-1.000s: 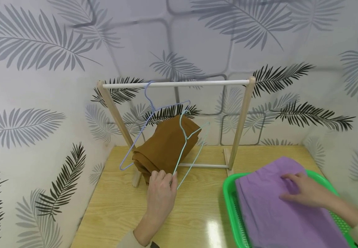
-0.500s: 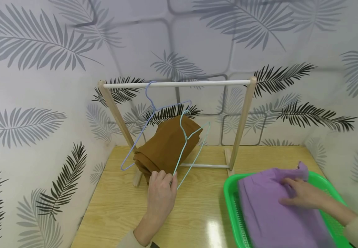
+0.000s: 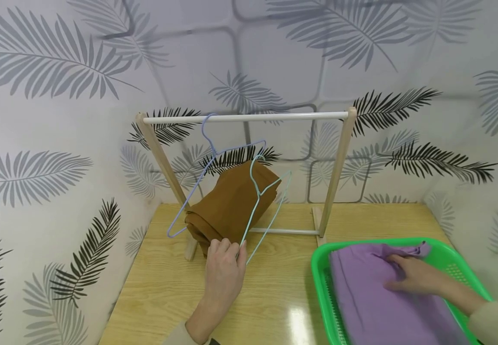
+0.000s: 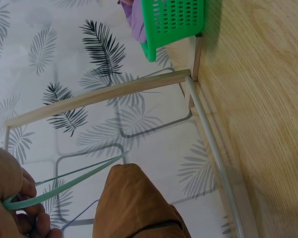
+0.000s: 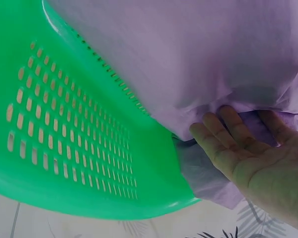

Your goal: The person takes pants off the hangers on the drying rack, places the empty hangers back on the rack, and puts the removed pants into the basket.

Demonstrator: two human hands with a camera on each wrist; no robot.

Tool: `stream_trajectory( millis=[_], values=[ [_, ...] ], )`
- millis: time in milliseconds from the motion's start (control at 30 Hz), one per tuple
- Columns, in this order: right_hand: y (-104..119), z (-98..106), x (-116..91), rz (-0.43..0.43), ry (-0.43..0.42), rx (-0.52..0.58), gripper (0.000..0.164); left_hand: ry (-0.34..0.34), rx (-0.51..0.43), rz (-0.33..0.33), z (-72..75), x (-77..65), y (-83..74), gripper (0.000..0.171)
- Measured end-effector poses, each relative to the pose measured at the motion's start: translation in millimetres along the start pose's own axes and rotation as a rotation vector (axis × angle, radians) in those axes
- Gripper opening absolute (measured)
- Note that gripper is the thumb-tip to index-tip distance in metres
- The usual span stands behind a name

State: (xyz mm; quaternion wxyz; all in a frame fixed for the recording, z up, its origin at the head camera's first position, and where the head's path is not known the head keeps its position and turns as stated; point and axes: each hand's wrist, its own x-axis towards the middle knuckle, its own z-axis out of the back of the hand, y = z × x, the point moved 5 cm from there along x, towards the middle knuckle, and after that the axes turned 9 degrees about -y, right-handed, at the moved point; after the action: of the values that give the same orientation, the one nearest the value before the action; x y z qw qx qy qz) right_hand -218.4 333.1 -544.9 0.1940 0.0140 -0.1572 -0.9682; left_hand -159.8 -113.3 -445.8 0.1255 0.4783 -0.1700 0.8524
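In the head view, my left hand (image 3: 225, 275) grips the lower corner of a mint-green hanger (image 3: 255, 211), whose hook points up; the left wrist view shows curled fingers around this hanger (image 4: 64, 186). Behind it, a folded brown cloth (image 3: 232, 201) hangs on a lilac-blue hanger (image 3: 197, 179) hooked over the rack's rail. At the right, my right hand (image 3: 419, 275) pinches the upper part of a folded purple cloth (image 3: 374, 297) in a green basket (image 3: 318, 268). Its fingers (image 5: 228, 141) reach under a fold in the right wrist view, with the thumb mostly hidden.
A small clothes rack with a white rail (image 3: 283, 116) and wooden posts (image 3: 337, 172) stands at the back of the wooden table (image 3: 270, 292). Leaf-patterned wall covering (image 3: 249, 52) surrounds the table at the back and sides.
The purple cloth's far end has dropped lower and crumpled inside the basket, uncovering more of the basket's far right. My right hand has shifted slightly left and down. The left hand stays put.
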Motion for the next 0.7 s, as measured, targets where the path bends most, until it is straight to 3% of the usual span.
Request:
stream_trajectory(
  millis=[367,700],
  values=[
    [-5.4,-18.2,1.9,-0.052,0.061,0.050,0.074,0.025,-0.004,0.025,-2.3,-0.9,-0.2,0.042],
    [-3.5,-26.6,0.4,-0.070,0.054,0.021,0.074,0.023,-0.002,0.027,-3.0,-0.9,-0.8,0.043]
  ],
)
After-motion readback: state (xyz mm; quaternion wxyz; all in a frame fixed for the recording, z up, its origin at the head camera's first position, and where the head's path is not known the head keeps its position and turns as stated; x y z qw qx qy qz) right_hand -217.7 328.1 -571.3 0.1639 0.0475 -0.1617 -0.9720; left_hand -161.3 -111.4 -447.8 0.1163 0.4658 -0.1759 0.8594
